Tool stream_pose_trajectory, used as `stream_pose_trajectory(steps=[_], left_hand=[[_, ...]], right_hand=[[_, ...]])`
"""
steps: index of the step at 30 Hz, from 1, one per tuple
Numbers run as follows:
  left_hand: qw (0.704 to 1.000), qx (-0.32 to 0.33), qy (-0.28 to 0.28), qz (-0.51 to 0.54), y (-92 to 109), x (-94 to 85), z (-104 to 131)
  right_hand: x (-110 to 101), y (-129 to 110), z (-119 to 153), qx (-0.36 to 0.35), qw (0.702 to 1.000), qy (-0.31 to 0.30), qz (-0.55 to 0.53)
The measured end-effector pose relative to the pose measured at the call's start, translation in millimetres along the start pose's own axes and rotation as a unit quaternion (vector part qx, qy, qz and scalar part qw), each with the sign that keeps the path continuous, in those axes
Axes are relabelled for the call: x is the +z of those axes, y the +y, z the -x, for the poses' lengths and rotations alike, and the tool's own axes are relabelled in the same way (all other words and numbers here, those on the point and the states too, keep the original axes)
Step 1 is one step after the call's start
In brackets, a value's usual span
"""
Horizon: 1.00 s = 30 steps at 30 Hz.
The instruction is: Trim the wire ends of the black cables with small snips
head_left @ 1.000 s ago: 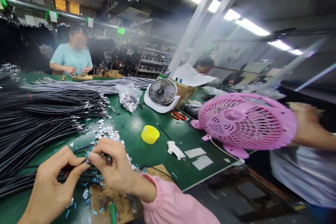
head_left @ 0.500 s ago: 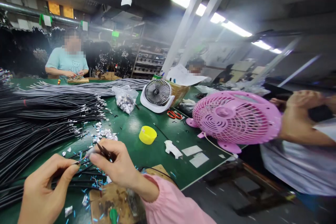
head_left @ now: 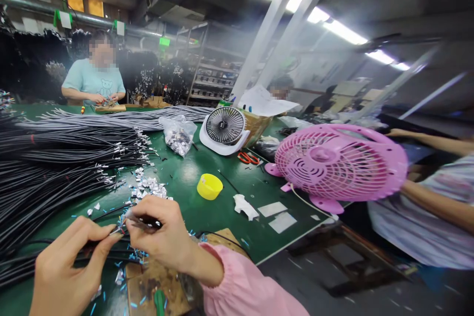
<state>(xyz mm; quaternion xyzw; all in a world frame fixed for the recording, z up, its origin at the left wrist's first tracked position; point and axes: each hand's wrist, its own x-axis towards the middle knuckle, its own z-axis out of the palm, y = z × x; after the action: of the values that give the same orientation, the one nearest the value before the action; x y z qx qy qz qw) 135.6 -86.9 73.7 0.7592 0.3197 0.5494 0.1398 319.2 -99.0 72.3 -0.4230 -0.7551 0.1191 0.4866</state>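
Right between the two hands was the thin wire end (head_left: 119, 230), up over the near left of the worktop (head_left: 185, 170), and the left hand (head_left: 72, 264) had it pinched, thumb and forefinger together on it! Tight against it came the right hand (head_left: 163, 234), its grip closed round a slim dark tool (head_left: 150, 223), fingertips right up by the wire; whether they touched it, too blurred to call. Beneath the hands lay blue trimmings (head_left: 138, 256), some spilling onto a stained wooden board (head_left: 148, 276) with a green handle (head_left: 159, 301) on it. Just beyond, a scatter of crumpled foil (head_left: 150, 188); to the left, a great sweep of black cables (head_left: 66, 192), with grey cables (head_left: 92, 119) behind. Out on the green stood a yellow ring-shaped tub (head_left: 208, 190), then a clear bag (head_left: 178, 136), a white fan (head_left: 224, 124) and orange-handled scissors (head_left: 248, 158). Over on the right, the big pink fan (head_left: 333, 163), and across the worktop, a co-worker in a light blue top (head_left: 94, 79), both hands low over a small board!
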Motion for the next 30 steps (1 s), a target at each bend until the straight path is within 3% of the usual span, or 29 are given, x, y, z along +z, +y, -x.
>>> stream_pose_trajectory(steps=[2, 4, 6, 8, 9, 11, 14, 17, 20, 22, 27, 30], left_hand=[[1.0, 0.005, 0.0, 0.001, 1, 0.7, 1], [1.0, 0.01, -0.014, 0.005, 1, 0.7, 2], [0.999, 0.018, -0.035, 0.009, 1, 0.2, 2], [0.998, 0.025, -0.051, 0.013, 1, -0.4, -1], [0.998, 0.027, -0.059, 0.013, 1, -0.6, -4], [0.996, 0.035, -0.075, 0.017, 4, -1.1, -11], [0.994, 0.036, -0.096, 0.028, 9, -1.6, -22], [0.996, 0.005, -0.085, 0.031, 11, -1.9, -25], [0.996, -0.029, -0.082, 0.026, 6, -1.8, -19], [0.995, -0.051, -0.079, 0.023, 1, -1.7, -12], [0.994, -0.087, -0.062, 0.028, -9, -0.6, 0], [0.993, -0.1, -0.043, 0.037, -11, 1.2, 4]], right_hand=[[-2, -4, -3, 0.039, 0.998, 0.008, -0.052], [-4, -6, -8, 0.129, 0.98, -0.006, -0.153], [-6, -6, -12, 0.256, 0.925, -0.067, -0.273], [-8, -3, -15, 0.361, 0.849, -0.146, -0.358], [-8, -2, -16, 0.394, 0.817, -0.169, -0.385], [-7, -1, -18, 0.419, 0.783, -0.179, -0.423], [-7, -8, -22, 0.406, 0.795, -0.129, -0.433], [-11, -18, -25, 0.376, 0.846, -0.069, -0.371], [-13, -20, -23, 0.302, 0.885, -0.07, -0.346], [-12, -18, -20, 0.257, 0.893, -0.081, -0.36], [-8, -17, -16, 0.3, 0.894, -0.063, -0.326], [-8, -15, -16, 0.267, 0.906, -0.071, -0.321]])
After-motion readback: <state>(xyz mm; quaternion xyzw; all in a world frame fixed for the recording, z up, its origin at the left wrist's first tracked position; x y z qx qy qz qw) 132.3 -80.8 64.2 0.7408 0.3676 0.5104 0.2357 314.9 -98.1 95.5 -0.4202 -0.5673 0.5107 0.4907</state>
